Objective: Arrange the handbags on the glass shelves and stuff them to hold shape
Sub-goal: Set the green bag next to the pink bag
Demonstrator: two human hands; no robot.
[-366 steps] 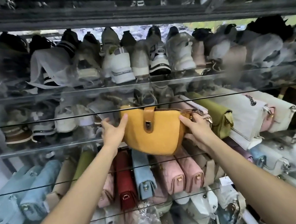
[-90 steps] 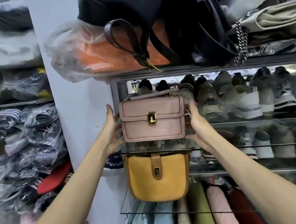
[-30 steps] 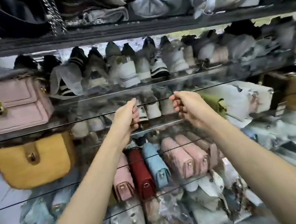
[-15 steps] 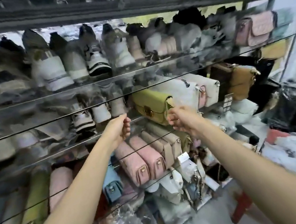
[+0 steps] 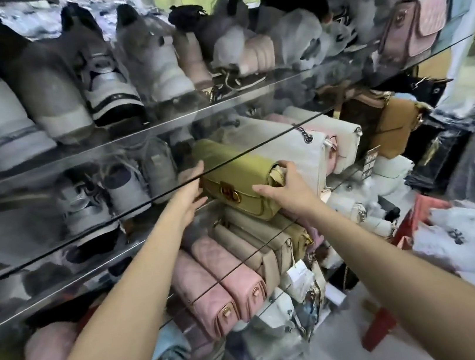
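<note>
An olive-green handbag [image 5: 238, 170] with a gold clasp lies on a middle glass shelf [image 5: 141, 202], end toward me. My left hand [image 5: 191, 197] rests flat against its left end, fingers apart, partly behind the shelf edge. My right hand [image 5: 289, 192] lies on its front right corner, fingers spread over the bag. White handbags [image 5: 305, 145] stand to its right. Pink quilted handbags [image 5: 223, 277] and beige ones sit on the shelf below.
Wrapped sneakers [image 5: 105, 85] fill the upper glass shelf, with a pink quilted bag [image 5: 416, 26] at its right end. Brown and black bags [image 5: 397, 125] stand at the right. Plastic-wrapped goods [image 5: 470, 240] lie on the floor at lower right.
The view has swung right along the shelves. Both hands, curled and empty half a second ago, have reached forward and now touch the olive-green handbag.
</note>
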